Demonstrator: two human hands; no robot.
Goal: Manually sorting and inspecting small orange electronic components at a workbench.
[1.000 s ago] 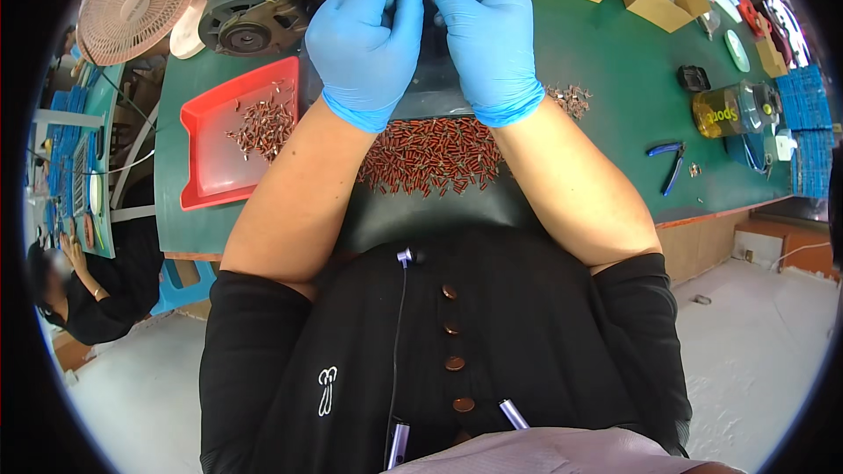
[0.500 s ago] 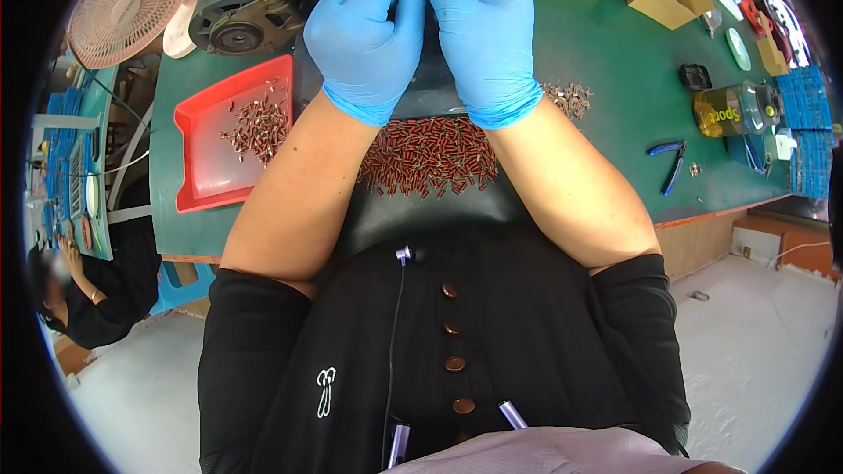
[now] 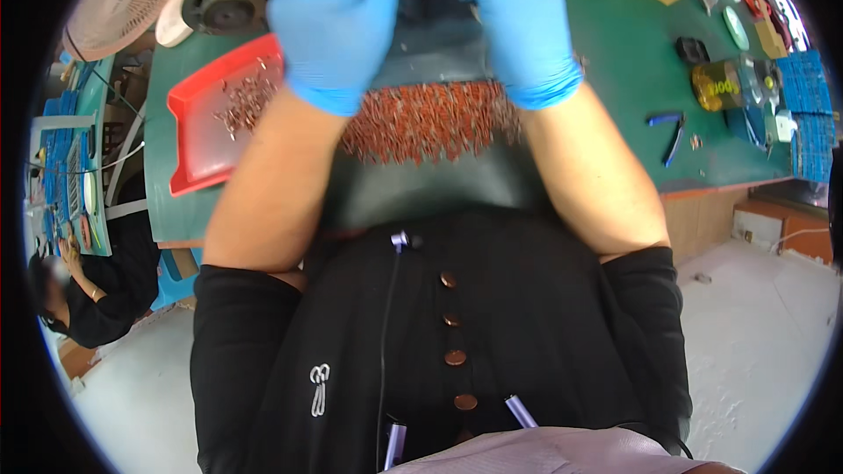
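Green table [image 3: 615,79] fills the top of the frame. Both gloved hands, left hand [image 3: 338,22] and right hand [image 3: 518,22], are up at the top edge, fingers curled together, can't tell what they're pinching. Pile of small copper parts [image 3: 430,118] sits just below them, red tray [image 3: 215,123] at upper left.

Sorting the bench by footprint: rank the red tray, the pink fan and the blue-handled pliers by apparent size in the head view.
1. red tray
2. pink fan, cut off by the rim and fisheye-bent, so its place against the tray is unsure
3. blue-handled pliers, clearly smallest
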